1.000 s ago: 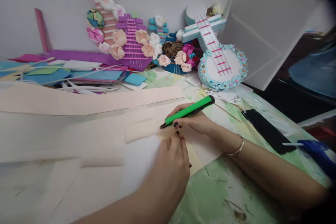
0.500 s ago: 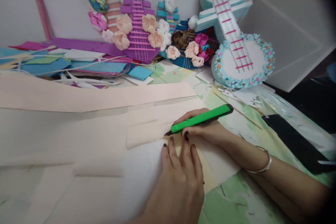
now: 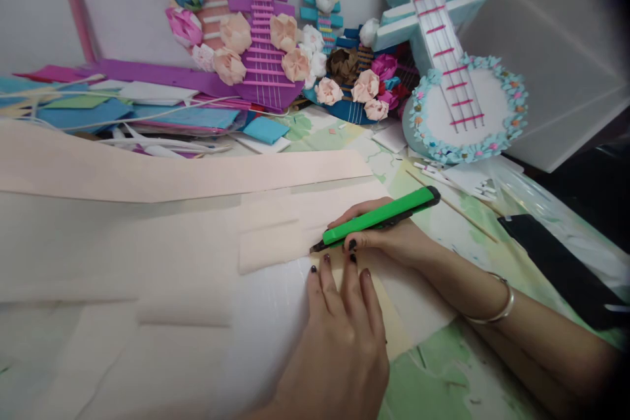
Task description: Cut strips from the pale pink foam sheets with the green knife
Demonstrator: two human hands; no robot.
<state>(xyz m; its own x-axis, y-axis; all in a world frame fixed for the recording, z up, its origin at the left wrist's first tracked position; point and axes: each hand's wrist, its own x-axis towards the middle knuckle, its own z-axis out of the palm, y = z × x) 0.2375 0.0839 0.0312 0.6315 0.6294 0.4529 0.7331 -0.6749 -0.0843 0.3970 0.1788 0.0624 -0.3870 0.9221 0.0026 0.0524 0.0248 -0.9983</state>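
Note:
My right hand (image 3: 394, 241) is closed around a green utility knife (image 3: 381, 215), held slanting with its handle end up to the right. The knife's tip meets the lower edge of a pale peach sheet (image 3: 270, 251). Just below it, my left hand (image 3: 342, 335) lies flat with its fingers spread, pressing on a pale yellowish sheet (image 3: 394, 325) and a shiny white sheet (image 3: 266, 315). My left fingertips are close to the blade and the right thumb. Whether the blade has gone through the paper, I cannot tell.
A long peach strip (image 3: 197, 178) lies behind the sheets. Stacked coloured foam sheets (image 3: 187, 119) sit at back left. Flower-trimmed craft instruments, including a light blue one (image 3: 467, 105), line the wall. A thin wooden stick (image 3: 455, 207) and a black flat piece (image 3: 556, 269) lie right.
The whole view has shifted a little, so hands and sheets appear slightly displaced. Both hands and the utility knife keep nearly the same position on the paper.

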